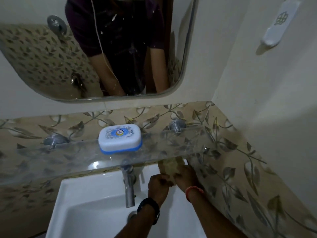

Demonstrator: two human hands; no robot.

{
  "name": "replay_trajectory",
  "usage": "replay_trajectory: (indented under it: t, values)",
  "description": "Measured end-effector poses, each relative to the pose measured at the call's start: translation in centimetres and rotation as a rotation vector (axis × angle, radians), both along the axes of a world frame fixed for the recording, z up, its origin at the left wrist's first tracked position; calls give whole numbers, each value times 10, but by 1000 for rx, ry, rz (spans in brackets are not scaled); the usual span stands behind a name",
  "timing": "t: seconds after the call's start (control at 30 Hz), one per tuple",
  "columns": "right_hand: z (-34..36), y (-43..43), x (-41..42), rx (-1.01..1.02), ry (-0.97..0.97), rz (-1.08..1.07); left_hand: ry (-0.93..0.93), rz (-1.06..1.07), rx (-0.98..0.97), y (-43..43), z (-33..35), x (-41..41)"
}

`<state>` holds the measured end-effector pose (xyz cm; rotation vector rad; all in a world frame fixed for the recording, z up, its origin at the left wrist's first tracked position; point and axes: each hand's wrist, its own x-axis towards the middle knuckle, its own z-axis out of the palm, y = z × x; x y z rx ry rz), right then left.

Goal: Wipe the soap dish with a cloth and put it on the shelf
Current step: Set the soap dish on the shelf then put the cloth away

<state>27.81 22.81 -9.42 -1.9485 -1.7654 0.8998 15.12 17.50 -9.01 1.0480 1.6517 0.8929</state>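
Both hands, left hand (158,185) and right hand (186,176), clench a yellow cloth (169,169) over the sink (96,200), right of its tap (128,186); the soap dish (120,138) sits behind the sink on the glass shelf (68,157).

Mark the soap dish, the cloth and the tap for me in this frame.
soap dish (120,137): head view, centre of its white lid.
cloth (169,169): head view, yellowish bunch between the hands.
tap (129,191): head view, middle of the metal spout.
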Motion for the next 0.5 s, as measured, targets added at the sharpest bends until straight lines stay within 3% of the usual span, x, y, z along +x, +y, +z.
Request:
replay_trajectory:
  t: [0.1,0.2,0.33,0.37,0.4,0.43,0.5]
  values:
    - [8,-19,2,181,136,-110,-128,71,-52,-14,5,-10]
    - [31,-55,-4,277,325,-82,-257,149,-100,-36,5,-24]
    - [63,-124,-14,319,404,19,-479,95,-270,-89,6,-44]
    - [71,-143,-21,304,427,56,-527,49,-206,-111,7,-44]
    - [77,-163,-32,290,449,97,-496,98,-24,-129,7,-51]
    - [82,-181,-43,273,472,128,-463,257,88,-146,7,-66]
    - [86,-214,-73,214,566,197,-836,342,268,-186,1,-88]
